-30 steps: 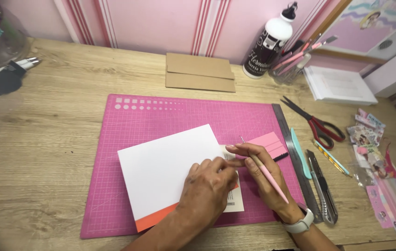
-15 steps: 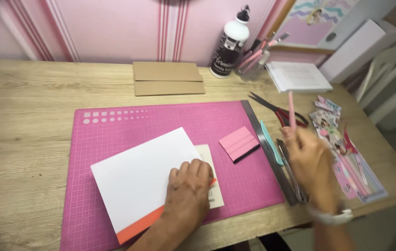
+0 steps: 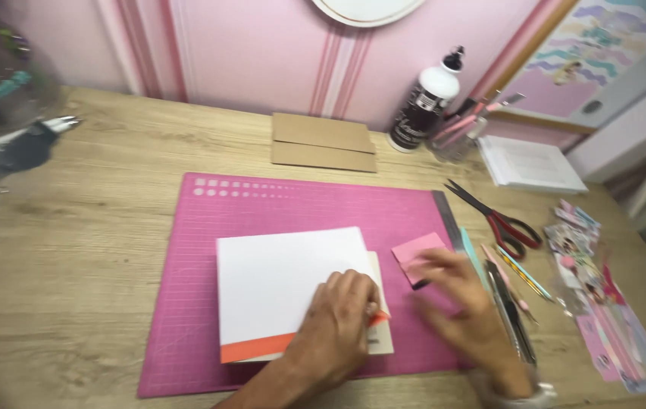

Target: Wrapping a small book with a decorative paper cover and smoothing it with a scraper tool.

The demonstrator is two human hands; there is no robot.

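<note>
White card (image 3: 285,284) lies under the flat left hand (image 3: 342,322); blurred right hand (image 3: 463,303) (grip unclear) reaches pink notes (image 3: 417,250).

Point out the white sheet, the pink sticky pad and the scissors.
white sheet (image 3: 285,280): head view, on the bare middle of the sheet.
pink sticky pad (image 3: 414,250): head view, on its top face.
scissors (image 3: 516,231): head view, on the red handles.
</note>
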